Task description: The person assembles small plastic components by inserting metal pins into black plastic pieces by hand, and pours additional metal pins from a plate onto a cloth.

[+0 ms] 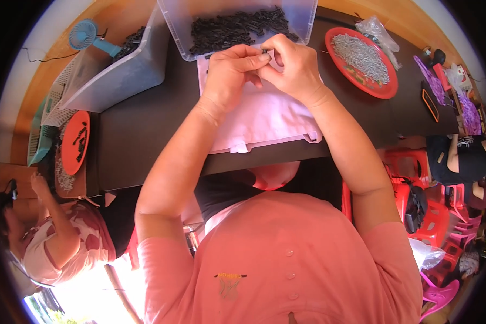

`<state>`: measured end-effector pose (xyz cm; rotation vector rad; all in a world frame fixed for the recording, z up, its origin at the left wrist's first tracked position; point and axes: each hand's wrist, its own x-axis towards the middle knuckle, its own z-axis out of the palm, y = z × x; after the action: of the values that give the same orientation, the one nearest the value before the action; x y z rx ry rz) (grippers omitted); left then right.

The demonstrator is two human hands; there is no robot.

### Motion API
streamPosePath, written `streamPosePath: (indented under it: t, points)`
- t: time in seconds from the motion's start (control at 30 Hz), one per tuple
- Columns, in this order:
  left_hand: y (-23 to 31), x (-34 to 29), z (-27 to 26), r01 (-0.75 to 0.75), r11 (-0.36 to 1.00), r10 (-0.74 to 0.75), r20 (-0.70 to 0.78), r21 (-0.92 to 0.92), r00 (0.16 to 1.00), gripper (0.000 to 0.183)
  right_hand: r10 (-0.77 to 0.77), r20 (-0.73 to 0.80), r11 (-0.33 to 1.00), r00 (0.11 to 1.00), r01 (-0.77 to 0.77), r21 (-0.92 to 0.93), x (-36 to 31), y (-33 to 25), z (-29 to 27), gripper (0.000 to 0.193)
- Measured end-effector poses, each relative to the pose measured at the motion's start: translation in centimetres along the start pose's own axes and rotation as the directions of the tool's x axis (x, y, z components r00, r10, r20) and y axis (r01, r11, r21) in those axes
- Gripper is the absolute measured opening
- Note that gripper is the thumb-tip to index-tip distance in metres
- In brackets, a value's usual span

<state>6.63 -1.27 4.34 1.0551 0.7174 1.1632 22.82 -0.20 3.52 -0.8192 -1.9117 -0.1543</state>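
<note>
1. Left hand and right hand pinch a black part, far centre.
2. Far bin and left plate hold black pieces; right plate, silver pins.
3. Shirt bears yellow lettering.

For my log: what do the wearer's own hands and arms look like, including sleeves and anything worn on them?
Both the left hand and the right hand are ungloved. The forearms are bare, with no watch or bracelet visible. The short sleeves, left and right, are plain coral pink, matching the shirt. No cables or markings show on the arms.
</note>
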Motion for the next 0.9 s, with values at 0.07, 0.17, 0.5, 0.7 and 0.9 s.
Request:
streamPosePath:
  t: [0.07,0.17,0.5,0.7,0.9]
  points:
    - [0.8,-0.3,-0.2,-0.087,0.995,0.092,-0.079,0.055,0.993,0.014,0.141,0.124,0.986,0.982,-0.151,0.076,-0.2,0.0,-0.4,0.049]
    - [4.9,-1.1,0.2,-0.284,0.933,0.332,-0.228,0.219,0.915,0.015,0.234,0.097,0.971,0.967,-0.237,0.017,-0.3,1.2,-0.7,0.042]
    - [17.3,0.7,-11.7,-0.036,-0.187,0.781,0.171,0.982,0.600,0.027,0.473,-0.079,0.879,0.877,-0.465,0.108,0.6,2.0,-1.2,0.034]
    - [3.9,-0.2,-2.2,-0.490,-0.071,0.473,0.462,0.869,0.750,0.012,0.491,-0.032,0.870,0.870,-0.489,0.063,0.1,2.9,-1.2,0.025]
    - [-2.1,1.9,-0.6,-0.595,-0.211,0.268,0.631,0.775,0.728,0.013,0.475,0.062,0.878,0.878,-0.477,0.030,0.0,3.4,-0.9,0.016]
